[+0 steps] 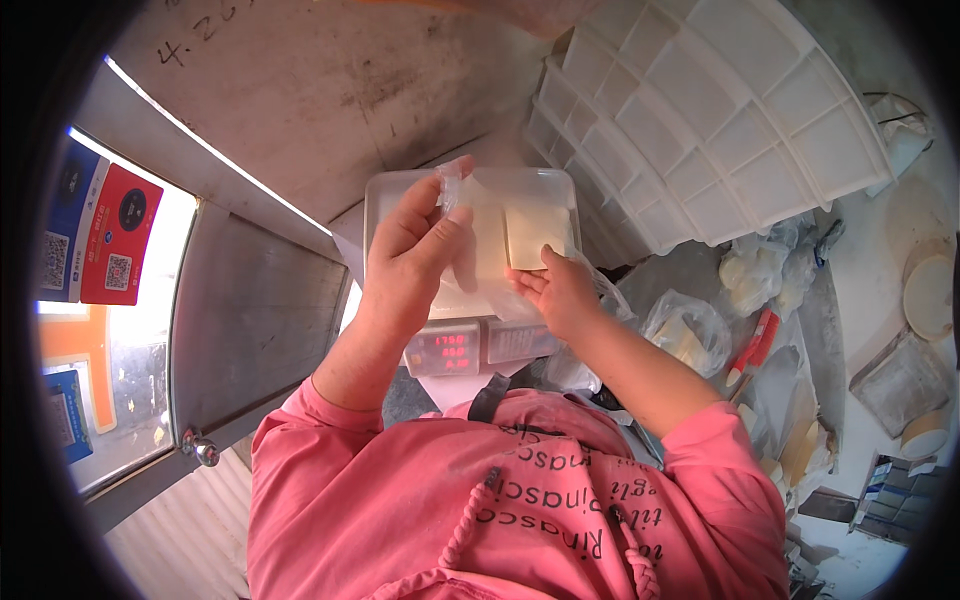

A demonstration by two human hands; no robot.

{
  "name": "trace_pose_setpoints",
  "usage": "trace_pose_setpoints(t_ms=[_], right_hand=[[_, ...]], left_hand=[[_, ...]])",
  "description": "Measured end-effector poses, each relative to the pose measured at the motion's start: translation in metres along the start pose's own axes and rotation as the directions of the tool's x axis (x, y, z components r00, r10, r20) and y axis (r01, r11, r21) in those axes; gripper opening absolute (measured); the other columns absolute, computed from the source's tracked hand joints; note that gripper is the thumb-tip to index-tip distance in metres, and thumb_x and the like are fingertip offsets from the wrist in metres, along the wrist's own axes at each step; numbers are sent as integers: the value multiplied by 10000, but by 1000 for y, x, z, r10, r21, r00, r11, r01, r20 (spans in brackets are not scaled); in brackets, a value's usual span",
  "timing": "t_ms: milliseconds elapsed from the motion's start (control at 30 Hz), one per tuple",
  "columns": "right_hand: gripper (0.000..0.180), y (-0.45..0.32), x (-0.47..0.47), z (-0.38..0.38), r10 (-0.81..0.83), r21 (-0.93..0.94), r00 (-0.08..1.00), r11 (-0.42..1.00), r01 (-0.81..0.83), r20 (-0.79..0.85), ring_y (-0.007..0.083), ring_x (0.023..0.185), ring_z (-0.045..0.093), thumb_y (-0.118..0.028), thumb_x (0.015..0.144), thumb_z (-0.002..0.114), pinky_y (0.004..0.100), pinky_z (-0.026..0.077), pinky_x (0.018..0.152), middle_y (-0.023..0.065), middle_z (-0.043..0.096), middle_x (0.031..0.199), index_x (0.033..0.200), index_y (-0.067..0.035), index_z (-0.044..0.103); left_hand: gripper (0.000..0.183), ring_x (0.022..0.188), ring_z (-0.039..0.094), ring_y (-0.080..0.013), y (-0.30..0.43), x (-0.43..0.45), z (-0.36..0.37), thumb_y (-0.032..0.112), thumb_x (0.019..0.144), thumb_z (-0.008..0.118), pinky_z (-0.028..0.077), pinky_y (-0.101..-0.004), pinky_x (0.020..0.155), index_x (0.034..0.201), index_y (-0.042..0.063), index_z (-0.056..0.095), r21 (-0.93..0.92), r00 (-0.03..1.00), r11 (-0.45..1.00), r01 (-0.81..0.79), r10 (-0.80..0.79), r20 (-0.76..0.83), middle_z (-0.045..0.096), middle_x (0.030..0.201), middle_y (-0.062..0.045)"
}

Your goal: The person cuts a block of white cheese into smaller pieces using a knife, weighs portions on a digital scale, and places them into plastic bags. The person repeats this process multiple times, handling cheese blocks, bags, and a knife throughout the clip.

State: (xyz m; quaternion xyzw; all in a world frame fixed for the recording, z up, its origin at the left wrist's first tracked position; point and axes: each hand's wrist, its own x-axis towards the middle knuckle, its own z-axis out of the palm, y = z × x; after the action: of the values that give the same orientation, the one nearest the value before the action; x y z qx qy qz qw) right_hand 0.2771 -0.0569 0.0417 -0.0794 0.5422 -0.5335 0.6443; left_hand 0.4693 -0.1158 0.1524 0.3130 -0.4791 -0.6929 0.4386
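Note:
My left hand (pixel 409 259) is raised over a digital scale, pinching the edge of a clear plastic bag (pixel 450 184) between thumb and fingers. The thin film hangs down beside that hand, blurring what lies behind it. To its right, my right hand (pixel 561 289) grips the near edge of a pale yellow rectangular block or stack (pixel 536 229), thumb on top and fingertips at its left corner. Whether the block is partly inside the bag, I cannot tell. Beneath both hands is the scale's translucent tray (pixel 379 187), with the lit red display (pixel 442 350) on the side towards me.
A white plastic crate (pixel 697 112) leans at the right behind the tray. Filled plastic bags (pixel 686 334) and a red brush (pixel 754 345) lie right of my forearm. At left are a metal panel (pixel 255 292) and a window with cards bearing printed codes (pixel 120 232).

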Motion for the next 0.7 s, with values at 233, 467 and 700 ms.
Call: trace_pose_setpoints(t_ms=[233, 467, 700], right_hand=[[277, -115, -94, -18, 143, -465, 763, -718, 518, 630, 283, 983, 604, -241, 864, 564, 445, 372, 1000, 141, 631, 1021, 1055, -45, 605], [138, -164, -86, 32, -263, -418, 324, -571, 706, 909, 263, 886, 588, -69, 810, 596, 402, 393, 942, 81, 611, 862, 941, -46, 630], [173, -59, -14, 16, -480, -619, 678, 304, 724, 557, 140, 999, 578, -125, 931, 544, 318, 441, 897, 23, 636, 1094, 1042, -19, 621]], left_hand=[[312, 626, 537, -105, 5, 9, -18, 169, 972, 510, 427, -232, 598, 1171, -53, 601, -185, 998, 983, -17, 28, 59, 592, 700, -41], [212, 608, 518, -94, -38, 39, 38, 162, 870, 659, 425, -270, 557, 1017, 18, 609, 382, 847, 814, -438, 231, 479, 553, 675, -12], [139, 583, 476, -62, -15, 52, 44, 132, 904, 587, 396, -243, 512, 973, 14, 610, 319, 995, 943, -94, 83, 47, 512, 664, 23]])
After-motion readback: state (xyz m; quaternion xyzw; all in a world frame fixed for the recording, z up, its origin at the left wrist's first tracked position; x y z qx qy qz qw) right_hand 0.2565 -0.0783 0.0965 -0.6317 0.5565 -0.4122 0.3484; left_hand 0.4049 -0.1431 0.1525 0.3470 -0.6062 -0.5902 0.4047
